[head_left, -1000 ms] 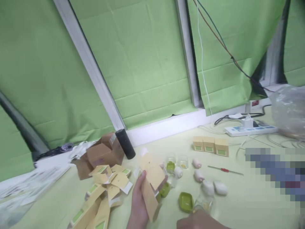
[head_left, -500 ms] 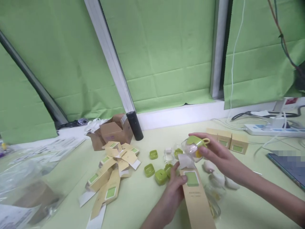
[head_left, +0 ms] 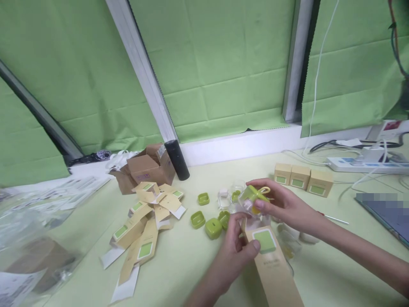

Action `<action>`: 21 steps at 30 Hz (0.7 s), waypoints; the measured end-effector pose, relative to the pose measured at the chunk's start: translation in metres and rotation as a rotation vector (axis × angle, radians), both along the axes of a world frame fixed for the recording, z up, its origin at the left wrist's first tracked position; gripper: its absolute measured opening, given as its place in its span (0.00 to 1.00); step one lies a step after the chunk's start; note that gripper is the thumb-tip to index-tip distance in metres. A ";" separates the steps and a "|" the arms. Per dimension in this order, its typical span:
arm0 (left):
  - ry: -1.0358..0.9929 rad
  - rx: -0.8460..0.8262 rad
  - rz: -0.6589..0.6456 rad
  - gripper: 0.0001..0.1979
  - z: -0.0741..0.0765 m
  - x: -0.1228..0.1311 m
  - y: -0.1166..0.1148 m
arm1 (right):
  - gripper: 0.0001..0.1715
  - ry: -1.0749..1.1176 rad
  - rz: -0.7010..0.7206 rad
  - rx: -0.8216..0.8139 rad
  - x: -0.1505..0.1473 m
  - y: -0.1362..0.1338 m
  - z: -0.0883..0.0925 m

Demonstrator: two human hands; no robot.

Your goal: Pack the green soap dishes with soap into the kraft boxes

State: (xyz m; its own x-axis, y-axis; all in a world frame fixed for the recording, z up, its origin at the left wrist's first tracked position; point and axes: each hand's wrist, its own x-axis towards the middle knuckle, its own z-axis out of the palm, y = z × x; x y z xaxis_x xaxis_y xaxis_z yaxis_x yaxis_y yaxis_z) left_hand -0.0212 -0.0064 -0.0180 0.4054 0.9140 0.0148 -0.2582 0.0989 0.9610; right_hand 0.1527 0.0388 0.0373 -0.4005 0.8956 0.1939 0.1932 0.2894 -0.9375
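My left hand (head_left: 226, 253) grips a tan cardboard box (head_left: 275, 273) with a green square on its front; its top end is open and a flap is raised. Just above that opening, my right hand (head_left: 286, 207) pinches a small clear container (head_left: 246, 199) with a green lid and a yellow loop. The container's lower end is near the box mouth; I cannot tell whether it has entered. Beside the left hand lie a rounded green piece (head_left: 213, 228), green square trays (head_left: 197, 219) and clear pieces (head_left: 224, 199). Other clear and white parts (head_left: 289, 241) lie partly behind the box and right arm.
Opened tan boxes (head_left: 148, 249) are piled at left. Three closed small boxes (head_left: 298, 178) stand at back right, near a power strip (head_left: 345, 165). A black cylinder (head_left: 177, 160) and brown carton (head_left: 150, 168) stand behind. A thin metal-shafted tool (head_left: 335, 219) and a dark tablet-like device (head_left: 383, 219) lie at right.
The right hand has lowered the container closer to the box opening and tilted it. My left hand still holds the box, its fingers now nearer the top edge. The view has shifted slightly.
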 end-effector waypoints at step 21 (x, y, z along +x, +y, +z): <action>-0.086 -0.030 0.118 0.33 -0.002 -0.002 0.002 | 0.27 0.056 -0.247 0.047 0.000 0.003 -0.003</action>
State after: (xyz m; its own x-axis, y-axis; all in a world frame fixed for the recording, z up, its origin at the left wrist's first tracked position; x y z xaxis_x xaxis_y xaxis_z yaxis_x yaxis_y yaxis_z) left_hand -0.0236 -0.0045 -0.0202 0.2932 0.9559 0.0172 -0.3514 0.0911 0.9318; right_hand 0.1532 0.0417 0.0339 -0.1583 0.9543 0.2535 0.2119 0.2836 -0.9353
